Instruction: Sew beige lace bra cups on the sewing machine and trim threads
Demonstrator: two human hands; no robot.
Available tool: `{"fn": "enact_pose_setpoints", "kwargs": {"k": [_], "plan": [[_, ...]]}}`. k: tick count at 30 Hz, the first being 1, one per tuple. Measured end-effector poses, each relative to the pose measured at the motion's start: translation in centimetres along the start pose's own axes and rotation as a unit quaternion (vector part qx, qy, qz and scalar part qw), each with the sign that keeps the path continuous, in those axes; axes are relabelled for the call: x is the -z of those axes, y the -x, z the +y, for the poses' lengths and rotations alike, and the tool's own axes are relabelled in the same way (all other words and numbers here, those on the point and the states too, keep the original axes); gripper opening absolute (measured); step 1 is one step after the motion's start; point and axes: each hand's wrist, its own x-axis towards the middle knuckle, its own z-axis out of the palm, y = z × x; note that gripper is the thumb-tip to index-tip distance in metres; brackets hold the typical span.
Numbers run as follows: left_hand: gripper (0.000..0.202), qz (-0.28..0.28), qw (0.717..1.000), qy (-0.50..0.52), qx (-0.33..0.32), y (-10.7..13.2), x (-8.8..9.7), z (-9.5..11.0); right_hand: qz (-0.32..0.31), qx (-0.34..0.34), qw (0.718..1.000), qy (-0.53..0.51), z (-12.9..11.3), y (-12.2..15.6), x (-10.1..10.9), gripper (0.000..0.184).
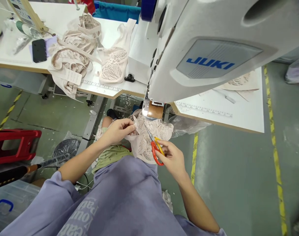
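Observation:
My left hand (pixel 120 130) pinches the edge of a pale pink lace fabric piece (pixel 146 144) held over my lap, just below the sewing machine's arm. My right hand (pixel 171 157) grips small red-and-yellow thread snips (pixel 155 149), whose metal tips point up toward the lace near my left fingers. Both hands are closed. The lace drapes down between them onto my purple shirt.
A white JUKI sewing machine (pixel 208 49) fills the top right on a white table (pixel 238 114). Several lace bra pieces (pixel 75 52) and a black phone (pixel 38 50) lie at the far left. A red bin (pixel 14 144) stands on the green floor at left.

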Motion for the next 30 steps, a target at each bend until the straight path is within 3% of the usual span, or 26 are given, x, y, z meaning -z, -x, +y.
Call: {"fn": "enact_pose_setpoints", "kwargs": {"k": [3, 6, 9, 12, 15, 17, 19, 20, 21, 23, 25, 27, 30], "plan": [[0.025, 0.061, 0.991, -0.113, -0.034, 0.0, 0.1, -0.3, -0.003, -0.011, 0.999, 0.037, 1.4, -1.1, 2.4, 0.034], [0.026, 0.094, 0.97, -0.211, -0.07, -0.1, 0.3, -0.8, 0.062, -0.006, 0.989, 0.133, 2.7, -4.7, 5.7, 0.041], [0.028, 0.047, 0.979, -0.189, -0.067, -0.3, 0.8, -0.7, 0.148, -0.024, 0.962, 0.227, 3.5, -10.5, 8.8, 0.048], [0.033, -0.05, 0.991, -0.117, -0.046, -0.5, 1.6, 0.0, 0.146, -0.04, 0.941, 0.302, 3.7, -16.4, 10.8, 0.046], [0.031, -0.09, 0.987, -0.128, -0.035, -0.9, 2.1, 0.3, 0.149, 0.056, 0.929, 0.333, 3.4, -19.1, 10.9, 0.044], [0.026, -0.055, 0.978, -0.193, -0.062, -1.3, 2.0, 0.0, 0.207, 0.117, 0.925, 0.296, 3.0, -18.2, 9.7, 0.046], [0.025, 0.005, 0.951, -0.283, -0.128, -1.5, 1.3, -0.6, 0.212, 0.124, 0.947, 0.206, 2.3, -15.3, 7.6, 0.048], [0.027, 0.024, 0.932, -0.323, -0.165, -1.6, 0.9, -0.8, 0.167, 0.112, 0.969, 0.144, 1.8, -13.4, 6.3, 0.043], [0.029, 0.031, 0.914, -0.355, -0.194, -1.7, 0.4, -1.0, 0.082, 0.11, 0.987, 0.088, 1.3, -11.4, 5.0, 0.037], [0.034, 0.013, 0.897, -0.383, -0.221, -1.6, -0.9, -1.0, -0.058, 0.144, 0.987, 0.048, 0.0, -7.8, 2.3, 0.032], [0.037, -0.003, 0.897, -0.38, -0.227, -1.3, -2.2, -0.5, -0.118, 0.169, 0.977, 0.058, -1.1, -5.5, -0.1, 0.052], [0.038, 0.01, 0.908, -0.348, -0.232, -1.1, -3.4, 0.4, -0.104, 0.165, 0.981, 0.018, -1.8, -4.5, -1.7, 0.074], [0.037, 0.036, 0.948, -0.236, -0.21, -1.1, -5.0, 2.0, -0.052, 0.083, 0.987, -0.127, -2.8, -4.6, -2.7, 0.067]]}}
